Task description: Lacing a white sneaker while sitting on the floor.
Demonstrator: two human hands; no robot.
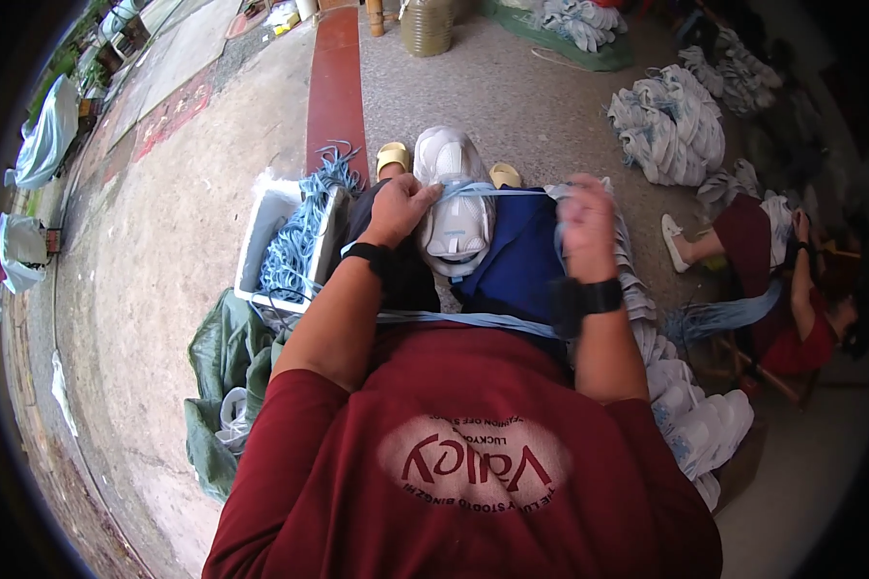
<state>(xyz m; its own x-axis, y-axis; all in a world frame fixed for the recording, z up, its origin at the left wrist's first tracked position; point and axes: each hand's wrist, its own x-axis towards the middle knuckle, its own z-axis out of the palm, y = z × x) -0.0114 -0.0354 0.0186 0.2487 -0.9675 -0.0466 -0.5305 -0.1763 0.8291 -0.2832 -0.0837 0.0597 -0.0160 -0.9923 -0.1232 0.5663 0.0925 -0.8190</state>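
Observation:
A white sneaker (pixel 451 236) rests between my knees, its toe pointing away from me. Light blue shoelace (pixel 512 192) crosses its upper and stretches out to the right. At the sneaker's left side, my left hand (pixel 401 210) is closed, thumb and forefinger pinching the lace against the shoe. My right hand (pixel 586 227), somewhat smeared by motion, is raised over my right thigh and closed at the far end of that taut lace. More blue laces (pixel 463 319) lie in a band across my waist. A blue cloth (pixel 517 251) covers my right thigh.
Left of me stands a white foam box (pixel 248 253) heaped with blue laces (pixel 304 236), a green sack (pixel 224 357) beside it. White shoes (pixel 690 415) are stacked along my right. A co-worker (pixel 792 289) sits farther right, near a heap of white shoes (pixel 668 125).

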